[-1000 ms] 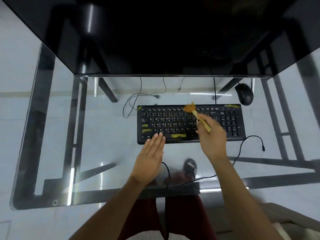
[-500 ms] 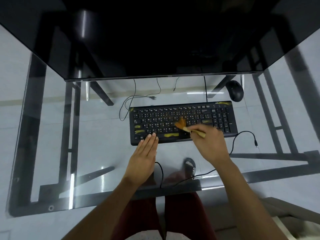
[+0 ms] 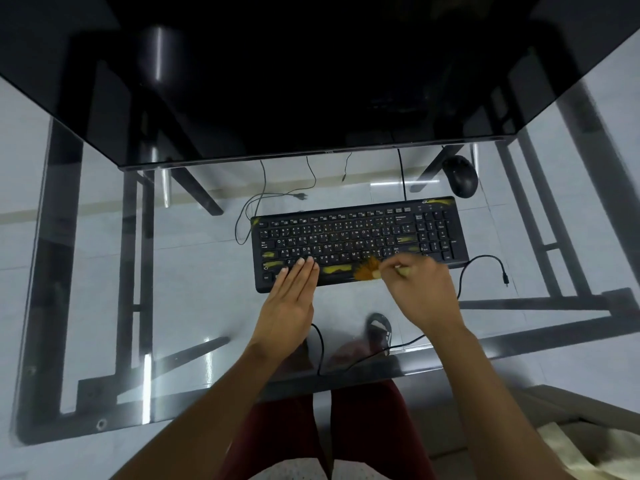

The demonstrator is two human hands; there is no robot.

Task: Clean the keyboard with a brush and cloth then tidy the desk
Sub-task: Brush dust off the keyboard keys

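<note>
A black keyboard (image 3: 360,237) with yellow smears lies on the glass desk (image 3: 194,299). My left hand (image 3: 294,296) lies flat with straight fingers on the keyboard's lower left keys. My right hand (image 3: 419,289) grips a small brush (image 3: 372,270) with orange-brown bristles. The bristles touch the keyboard's front edge near the space bar. The brush handle is mostly hidden in my fist. A pale cloth (image 3: 581,452) lies at the lower right, off the desk.
A black mouse (image 3: 460,176) sits beyond the keyboard's right end, under the dark monitor (image 3: 311,81). A black cable (image 3: 481,268) loops on the glass to the right of the keyboard. Other cables lie on the floor beneath. My legs and a sandal show through the glass.
My right hand has swept the brush from the keyboard's top row down to its front edge. My left hand has stayed on the lower left keys.
</note>
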